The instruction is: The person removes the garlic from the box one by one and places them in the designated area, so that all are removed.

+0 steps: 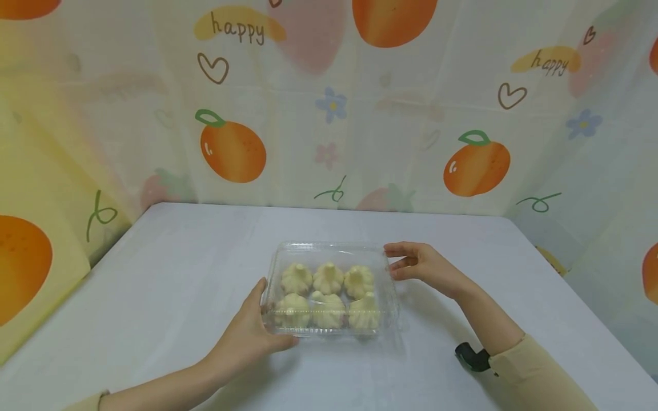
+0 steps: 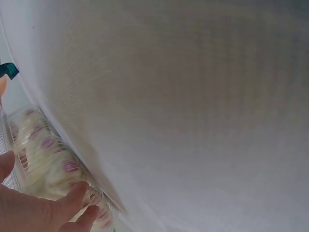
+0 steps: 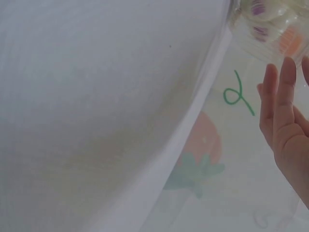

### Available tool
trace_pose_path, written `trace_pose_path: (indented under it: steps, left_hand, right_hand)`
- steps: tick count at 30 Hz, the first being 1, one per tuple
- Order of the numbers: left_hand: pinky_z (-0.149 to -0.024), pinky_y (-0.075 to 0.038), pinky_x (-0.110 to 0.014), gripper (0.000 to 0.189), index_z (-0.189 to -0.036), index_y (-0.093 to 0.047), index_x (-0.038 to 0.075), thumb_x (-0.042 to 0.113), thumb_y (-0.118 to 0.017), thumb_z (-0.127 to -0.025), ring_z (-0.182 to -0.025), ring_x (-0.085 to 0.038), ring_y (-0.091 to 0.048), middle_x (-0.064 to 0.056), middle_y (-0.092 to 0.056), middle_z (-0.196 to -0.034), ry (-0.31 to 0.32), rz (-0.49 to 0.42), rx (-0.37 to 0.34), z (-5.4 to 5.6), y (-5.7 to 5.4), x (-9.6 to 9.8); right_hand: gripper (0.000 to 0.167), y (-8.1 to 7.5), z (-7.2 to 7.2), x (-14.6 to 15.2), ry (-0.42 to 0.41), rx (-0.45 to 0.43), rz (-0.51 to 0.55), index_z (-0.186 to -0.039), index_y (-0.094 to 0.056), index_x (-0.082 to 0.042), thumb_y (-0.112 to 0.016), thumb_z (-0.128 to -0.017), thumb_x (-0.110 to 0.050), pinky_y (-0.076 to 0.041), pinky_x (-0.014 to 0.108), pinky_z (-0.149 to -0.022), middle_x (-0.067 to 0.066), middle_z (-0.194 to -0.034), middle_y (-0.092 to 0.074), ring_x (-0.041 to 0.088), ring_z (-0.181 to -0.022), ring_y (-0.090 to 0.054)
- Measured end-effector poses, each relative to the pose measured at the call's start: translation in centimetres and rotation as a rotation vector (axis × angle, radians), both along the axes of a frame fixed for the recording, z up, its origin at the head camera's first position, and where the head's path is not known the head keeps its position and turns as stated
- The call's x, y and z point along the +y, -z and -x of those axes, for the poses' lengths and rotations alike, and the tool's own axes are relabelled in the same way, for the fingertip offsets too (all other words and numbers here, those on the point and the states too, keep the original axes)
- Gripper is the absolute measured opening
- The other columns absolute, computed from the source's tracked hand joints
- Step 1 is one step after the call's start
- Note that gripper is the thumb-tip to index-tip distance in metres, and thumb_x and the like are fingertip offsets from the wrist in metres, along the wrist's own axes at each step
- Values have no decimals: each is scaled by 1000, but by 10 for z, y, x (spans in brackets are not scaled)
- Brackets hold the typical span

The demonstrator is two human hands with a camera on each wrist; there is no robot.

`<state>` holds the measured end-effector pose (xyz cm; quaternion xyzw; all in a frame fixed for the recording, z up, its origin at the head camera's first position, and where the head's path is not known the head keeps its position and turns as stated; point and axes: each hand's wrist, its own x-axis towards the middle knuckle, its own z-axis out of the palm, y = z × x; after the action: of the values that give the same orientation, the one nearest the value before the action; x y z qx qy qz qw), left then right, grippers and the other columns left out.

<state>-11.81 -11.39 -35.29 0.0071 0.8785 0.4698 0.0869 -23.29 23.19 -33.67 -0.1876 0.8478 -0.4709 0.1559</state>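
A clear plastic box (image 1: 321, 334) with pale yellow, pleated, bun-like pieces (image 1: 329, 278) in two rows is in front of me in the head view. My left hand (image 1: 252, 328) grips its near left corner, thumb along the front and fingers at the left side. In the left wrist view, fingers (image 2: 72, 203) lie against the box's side, and the pieces show purple marks (image 2: 71, 166). My right hand (image 1: 424, 265) is at the far right edge, fingers fairly straight. Its fingertips (image 3: 288, 65) are close to the box in the right wrist view; whether they touch it I cannot tell.
A white-covered table (image 1: 180, 257) extends around the box. Behind it hangs a cloth (image 1: 288, 103) printed with oranges, strawberries and the word "happy". At the left is a yellow side of the cloth (image 1: 36, 188). A black device (image 1: 473, 358) is on the right wrist.
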Motion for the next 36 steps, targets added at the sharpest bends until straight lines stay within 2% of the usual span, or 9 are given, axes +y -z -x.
trace_pose_path:
  steps: [16, 23, 36]
  left_hand:
    - [-103, -47, -59, 128, -158, -7, 5, 33, -91, -65, -139, -46, -42, -24, -24, -161, -16, -18, 16, 1, 4, 0]
    - [-101, -51, -54, 127, -158, -7, 6, 35, -91, -66, -135, -47, -47, -26, -27, -159, -26, -66, 10, -1, 5, 0]
    - [-104, -47, -58, 124, -158, -7, 6, 36, -89, -69, -140, -46, -42, -22, -23, -162, -24, -26, 12, -2, 4, 0]
  right_hand:
    - [60, 0, 1, 1, -9, -26, 0, -145, -46, -1, -68, -91, -16, -54, 31, -96, 23, -149, -47, 23, -113, -65]
    - [56, 0, 2, 3, -43, -41, 49, -146, -42, 4, -59, -94, -10, -57, 29, -93, 27, -151, -42, 30, -119, -62]
    - [57, 2, 1, 1, -33, -30, 49, -145, -42, 4, -64, -93, -7, -57, 25, -90, 28, -150, -43, 33, -118, -61]
